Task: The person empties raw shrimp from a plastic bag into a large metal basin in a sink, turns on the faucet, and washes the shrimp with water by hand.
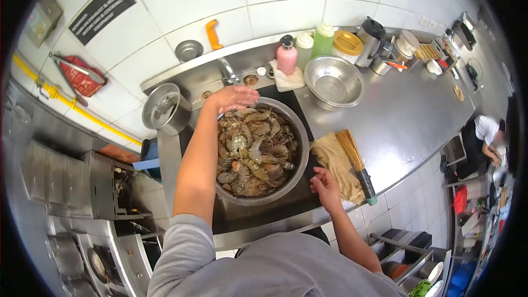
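Observation:
A wide metal bowl (301,168) full of raw shrimp (256,151) sits in the dark sink area in front of me. My left hand (235,98) reaches over the bowl's far rim, just below the faucet (228,71). Its fingers are stretched out with nothing in them. Whether it touches the rim or the faucet, I cannot tell. To the right of the bowl, my right hand (326,188) hovers near the counter edge, fingers loosely bent and apart, holding nothing. Beside it lie a tan cloth (335,165) and a bundled stick brush (355,157).
A metal colander (334,81) stands on the counter behind the cloth. Along the wall are a pink pump bottle (286,56), a green bottle (323,39) and a yellow-lidded tub (347,44). A metal pot (166,109) stands left of the faucet. Another person (487,137) works far right.

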The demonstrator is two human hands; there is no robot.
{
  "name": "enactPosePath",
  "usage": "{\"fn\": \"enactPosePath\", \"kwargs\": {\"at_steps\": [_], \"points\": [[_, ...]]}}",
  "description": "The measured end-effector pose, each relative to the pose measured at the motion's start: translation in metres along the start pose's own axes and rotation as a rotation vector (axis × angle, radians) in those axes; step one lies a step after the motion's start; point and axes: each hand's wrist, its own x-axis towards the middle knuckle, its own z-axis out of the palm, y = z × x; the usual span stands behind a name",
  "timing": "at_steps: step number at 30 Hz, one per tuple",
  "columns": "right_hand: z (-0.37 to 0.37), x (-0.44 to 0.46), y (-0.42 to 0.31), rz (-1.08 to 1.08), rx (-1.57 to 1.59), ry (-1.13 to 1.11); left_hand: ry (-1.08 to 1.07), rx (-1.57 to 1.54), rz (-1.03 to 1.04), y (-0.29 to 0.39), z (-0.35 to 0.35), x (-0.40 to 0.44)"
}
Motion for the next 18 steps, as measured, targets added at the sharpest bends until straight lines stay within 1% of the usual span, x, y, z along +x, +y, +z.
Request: {"fn": "enactPosePath", "kwargs": {"at_steps": [1,3,5,6,7,8,10,11,13,15,17,18], "points": [[0.001,0.010,0.000,0.002,-0.005,-0.018,0.010,-0.031,0.079,0.000,0.003,-0.014],[-0.001,0.034,0.006,-0.175,-0.174,0.014,0.012,-0.098,0.119,0.000,0.007,-0.042],[0.004,0.054,-0.001,-0.197,-0.173,0.015,0.144,-0.078,0.219,-0.006,0.008,-0.065],[0.007,0.067,-0.002,-0.305,-0.255,0.052,0.209,-0.082,0.228,-0.013,0.006,-0.073],[0.010,0.079,-0.004,-0.413,-0.334,0.089,0.224,-0.088,0.227,-0.022,0.005,-0.082],[0.014,0.091,-0.006,-0.410,-0.336,0.076,0.346,-0.017,0.235,-0.032,0.005,-0.090],[0.022,0.118,-0.012,-0.477,-0.554,0.138,0.558,0.091,0.250,-0.059,0.012,-0.102],[0.029,0.131,-0.013,-0.478,-0.556,0.132,0.563,0.088,0.250,-0.075,0.018,-0.106],[0.043,0.154,-0.013,-0.542,-0.823,0.141,0.680,0.374,0.282,-0.104,0.034,-0.113],[0.058,0.165,-0.005,-0.519,-0.826,0.151,0.776,0.596,0.370,-0.140,0.057,-0.110],[0.062,0.168,-0.009,-0.501,-0.828,0.160,0.797,0.639,0.366,-0.154,0.086,-0.110],[0.062,0.166,-0.013,-0.440,-0.764,0.148,0.841,0.703,0.320,-0.156,0.103,-0.111]]}}
